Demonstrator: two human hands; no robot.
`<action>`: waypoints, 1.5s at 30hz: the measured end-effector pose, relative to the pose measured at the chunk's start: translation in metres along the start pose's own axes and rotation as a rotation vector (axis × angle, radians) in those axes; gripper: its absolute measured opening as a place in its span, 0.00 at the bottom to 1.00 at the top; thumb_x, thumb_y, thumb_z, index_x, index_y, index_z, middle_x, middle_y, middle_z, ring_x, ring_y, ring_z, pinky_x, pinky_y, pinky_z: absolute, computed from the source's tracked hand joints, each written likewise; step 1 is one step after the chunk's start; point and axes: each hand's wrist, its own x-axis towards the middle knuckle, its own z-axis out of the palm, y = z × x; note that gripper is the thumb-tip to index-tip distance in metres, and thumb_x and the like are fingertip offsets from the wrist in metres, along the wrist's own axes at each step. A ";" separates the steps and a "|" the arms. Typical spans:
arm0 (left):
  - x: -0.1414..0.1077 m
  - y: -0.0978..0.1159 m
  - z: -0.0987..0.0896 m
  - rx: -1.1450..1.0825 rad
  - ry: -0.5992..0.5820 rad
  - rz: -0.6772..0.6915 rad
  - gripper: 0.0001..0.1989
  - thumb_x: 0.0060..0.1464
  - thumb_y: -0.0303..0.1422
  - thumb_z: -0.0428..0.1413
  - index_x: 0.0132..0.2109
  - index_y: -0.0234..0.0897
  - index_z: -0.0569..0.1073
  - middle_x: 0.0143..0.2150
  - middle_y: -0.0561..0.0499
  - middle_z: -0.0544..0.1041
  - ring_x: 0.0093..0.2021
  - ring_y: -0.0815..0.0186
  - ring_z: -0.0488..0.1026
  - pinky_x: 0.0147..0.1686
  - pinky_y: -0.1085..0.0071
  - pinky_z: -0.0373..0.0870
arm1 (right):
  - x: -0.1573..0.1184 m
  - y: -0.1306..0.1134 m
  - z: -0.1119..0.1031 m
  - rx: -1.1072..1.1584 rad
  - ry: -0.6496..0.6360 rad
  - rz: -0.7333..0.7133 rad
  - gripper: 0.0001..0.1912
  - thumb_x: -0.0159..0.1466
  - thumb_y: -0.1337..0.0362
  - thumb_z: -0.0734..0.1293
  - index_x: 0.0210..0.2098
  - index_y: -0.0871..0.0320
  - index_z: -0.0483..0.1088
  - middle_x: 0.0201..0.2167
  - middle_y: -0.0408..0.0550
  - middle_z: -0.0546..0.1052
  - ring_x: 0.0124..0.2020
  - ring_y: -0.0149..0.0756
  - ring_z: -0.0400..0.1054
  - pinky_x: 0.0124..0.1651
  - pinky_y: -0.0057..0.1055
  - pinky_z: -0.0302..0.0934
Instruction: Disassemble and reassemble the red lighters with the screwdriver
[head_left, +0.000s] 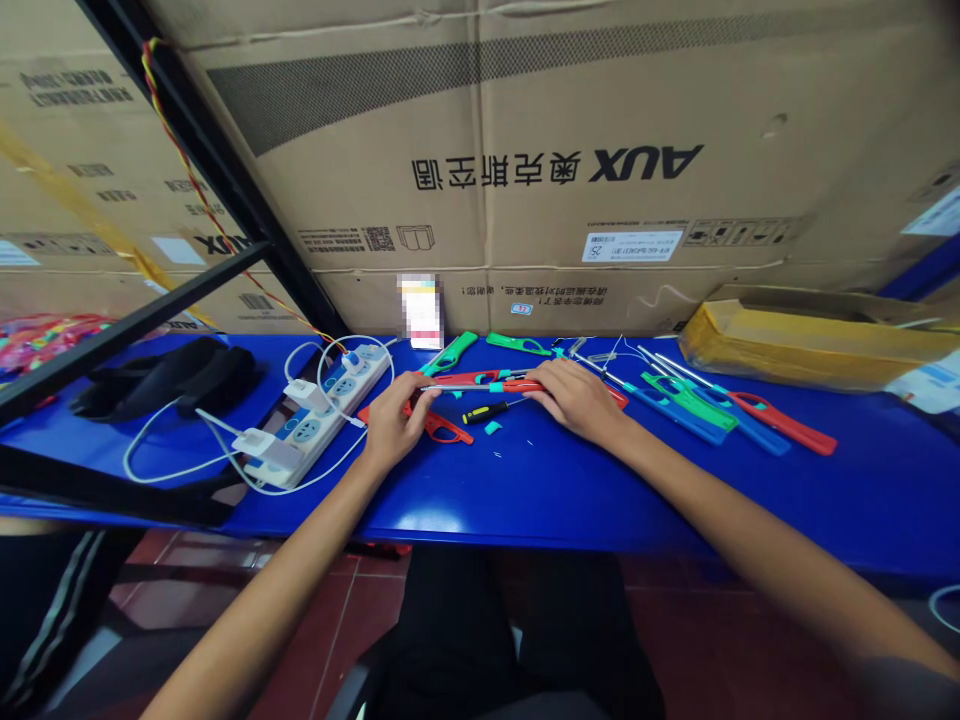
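the left hand (397, 425) is pinched narrow, thumb and fingers at the left end of the metal rod of a red long-necked lighter (519, 385). the right hand (577, 395) curls over the red body at the other end; how firmly its hidden fingers close, i cannot tell. the lighter lies level between them, just above the middle of the blue table (480, 515), and being held at both ends probably keeps it from twisting or rolling.

a yellow-and-black screwdriver (486, 411) lies just nearer than the lighter, likely put there for a short reach. a loose teal piece (493, 428) sits beside it, and a red casing (448, 432) lies by the left fingers. green lighters (517, 344) rest on the far side, while blue lighters (682, 418) and others fan out to the right, perhaps grouped to keep them apart from the loose parts.

as for edges, the far side ends at a tall carton (562, 240), leaving little depth behind the hands. on the left, a white power strip (319, 415) and its looping cables crowd the left wrist and could snag it. the roomiest blue surface is near and right, though the right forearm crosses it; the near edge drops off above the person's lap.
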 end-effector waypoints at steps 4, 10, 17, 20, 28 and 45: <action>-0.001 -0.001 0.000 -0.022 -0.005 -0.048 0.11 0.71 0.40 0.58 0.45 0.38 0.79 0.39 0.47 0.82 0.37 0.62 0.79 0.40 0.67 0.73 | 0.000 -0.003 -0.002 0.060 0.001 0.017 0.13 0.78 0.59 0.63 0.56 0.56 0.76 0.49 0.57 0.83 0.50 0.48 0.77 0.51 0.44 0.70; -0.002 -0.006 -0.002 -0.014 -0.020 -0.010 0.11 0.70 0.40 0.60 0.43 0.38 0.81 0.36 0.49 0.83 0.31 0.65 0.76 0.35 0.70 0.71 | -0.002 -0.007 -0.001 0.076 0.032 0.055 0.12 0.78 0.57 0.64 0.52 0.55 0.76 0.47 0.54 0.83 0.47 0.47 0.78 0.51 0.43 0.71; -0.001 0.000 -0.001 -0.059 -0.028 0.046 0.08 0.69 0.37 0.63 0.47 0.38 0.81 0.39 0.49 0.84 0.31 0.67 0.75 0.35 0.71 0.72 | 0.000 -0.003 -0.003 0.052 0.062 -0.005 0.10 0.77 0.59 0.65 0.50 0.57 0.76 0.48 0.56 0.82 0.48 0.47 0.76 0.51 0.43 0.71; -0.001 0.002 0.001 -0.063 -0.027 0.058 0.06 0.68 0.35 0.63 0.45 0.38 0.80 0.39 0.49 0.84 0.33 0.66 0.78 0.38 0.70 0.74 | 0.002 -0.001 -0.004 0.015 0.035 -0.015 0.08 0.77 0.61 0.65 0.49 0.56 0.76 0.50 0.57 0.80 0.49 0.47 0.75 0.50 0.44 0.71; -0.003 0.001 0.003 -0.062 -0.048 0.043 0.07 0.69 0.37 0.61 0.41 0.39 0.79 0.40 0.47 0.84 0.40 0.61 0.82 0.46 0.65 0.78 | -0.001 -0.001 0.001 0.011 0.030 0.024 0.16 0.74 0.65 0.66 0.60 0.56 0.72 0.51 0.59 0.81 0.53 0.53 0.76 0.52 0.50 0.73; 0.001 0.005 0.002 0.099 -0.125 0.077 0.06 0.70 0.36 0.58 0.47 0.39 0.77 0.43 0.45 0.82 0.45 0.56 0.77 0.49 0.60 0.74 | 0.000 -0.004 0.000 0.045 0.066 -0.014 0.16 0.76 0.64 0.65 0.60 0.58 0.74 0.51 0.59 0.81 0.51 0.50 0.76 0.53 0.47 0.73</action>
